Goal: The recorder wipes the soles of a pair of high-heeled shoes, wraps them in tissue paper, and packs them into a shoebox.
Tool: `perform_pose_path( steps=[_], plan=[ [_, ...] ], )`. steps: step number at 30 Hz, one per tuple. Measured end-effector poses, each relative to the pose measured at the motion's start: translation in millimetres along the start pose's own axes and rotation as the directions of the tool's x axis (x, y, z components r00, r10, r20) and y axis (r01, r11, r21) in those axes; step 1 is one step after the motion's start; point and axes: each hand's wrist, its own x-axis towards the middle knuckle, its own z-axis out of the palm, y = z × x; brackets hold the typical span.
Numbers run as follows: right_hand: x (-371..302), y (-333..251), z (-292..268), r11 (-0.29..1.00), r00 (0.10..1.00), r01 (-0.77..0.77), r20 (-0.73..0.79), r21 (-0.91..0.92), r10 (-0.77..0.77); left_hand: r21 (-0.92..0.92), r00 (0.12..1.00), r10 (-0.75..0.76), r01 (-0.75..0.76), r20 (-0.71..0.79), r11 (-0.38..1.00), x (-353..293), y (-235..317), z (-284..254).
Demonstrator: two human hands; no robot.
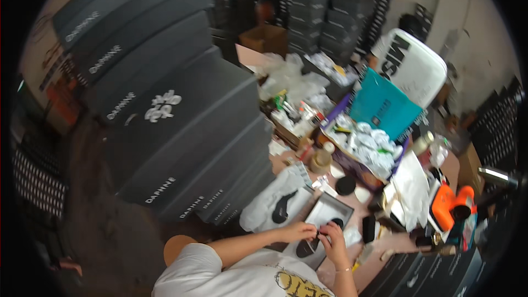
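My left hand (301,232) and my right hand (333,236) meet close in front of my chest, fingers pinched. Between their fingertips is something small and dark, too small to name. Just beyond them lies an open grey box (330,207) with a pale inside, and a dark rounded item shows by my right fingers. Below my left hand is a dark, pointed piece that looks like part of a shoe (305,249). Another dark shoe-like piece (281,209) rests on white wrapping (261,209) to the left of the box.
Tall stacks of dark grey shoe boxes (181,132) rise on my left; more boxes (421,275) stand at lower right. A purple-edged carton (357,166) holds crumpled white paper. An orange tape dispenser (443,207), a beige jar (320,161) and a black round lid (345,185) crowd the table.
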Motion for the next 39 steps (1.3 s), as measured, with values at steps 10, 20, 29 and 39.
perform_pose_path(
  steps=[10,20,29,39],
  plan=[
    [-8,-2,2,0.866,0.966,-0.218,-0.027,0.449,0.257,-0.271,0.982,-0.131,0.089,-0.14,0.959,14,-2,15],
    [-16,-2,4,0.877,0.974,-0.181,-0.045,0.445,0.223,-0.512,0.996,-0.08,0.045,-0.045,0.858,13,-6,36],
    [-10,1,-1,0.837,0.976,-0.078,-0.129,0.542,0.174,-0.628,0.994,-0.106,0.063,-0.031,0.776,22,19,51],
    [-23,5,5,0.736,0.955,-0.115,-0.128,0.668,0.266,-0.626,0.985,-0.142,0.169,0.094,0.761,35,11,41]
  ],
)
